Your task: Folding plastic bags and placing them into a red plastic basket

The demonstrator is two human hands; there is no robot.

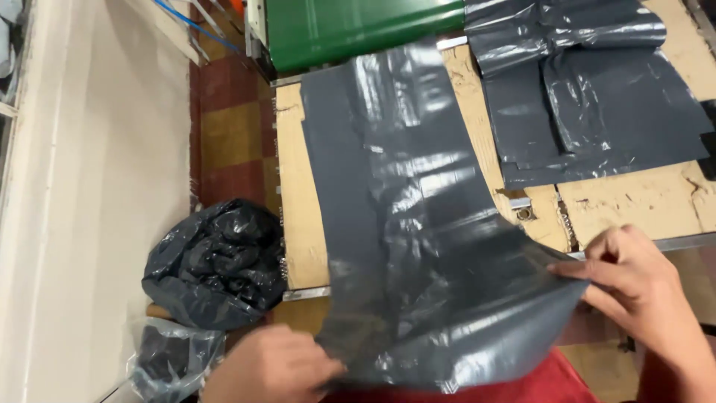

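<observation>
A long grey plastic bag (403,224) lies stretched from the far end of the cardboard-topped table (298,224) down toward me, glossy and wrinkled. My left hand (272,367) grips its near left corner at the bottom of the view. My right hand (634,287) pinches the bag's near right edge with thumb and fingers. The near end of the bag hangs lifted off the table between both hands, over a red cloth (537,384).
A stack of grey plastic bags (597,89) lies on the table's far right. A green machine surface (350,26) stands at the back. On the floor at left sit a crumpled black plastic sack (212,261) and a clear bag (168,358), beside a pale wall (97,186).
</observation>
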